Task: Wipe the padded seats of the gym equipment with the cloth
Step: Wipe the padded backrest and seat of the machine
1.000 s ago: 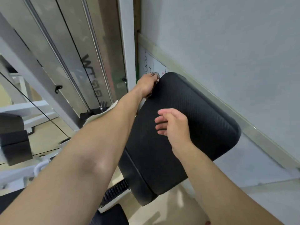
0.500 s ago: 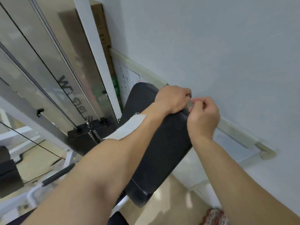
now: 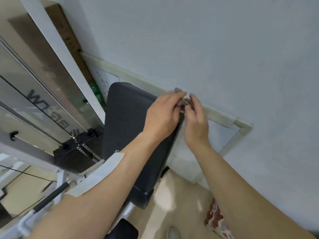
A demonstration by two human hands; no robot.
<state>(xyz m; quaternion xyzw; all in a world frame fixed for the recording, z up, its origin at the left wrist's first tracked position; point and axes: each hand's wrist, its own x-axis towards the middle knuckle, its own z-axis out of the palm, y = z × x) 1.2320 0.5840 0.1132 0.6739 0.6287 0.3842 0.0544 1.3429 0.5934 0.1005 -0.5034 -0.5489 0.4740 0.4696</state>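
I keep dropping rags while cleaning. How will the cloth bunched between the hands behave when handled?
The cloth looks crumpled into a small wad between the left hand and right hand, so it is probably soft and floppy. It seems light, likely drooping if loosely pinched.

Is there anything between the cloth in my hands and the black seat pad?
Nothing visible. Both hands, left and right, pinch the bunched cloth right at the seat pad's wall-side edge, with bare pad surface beside them.
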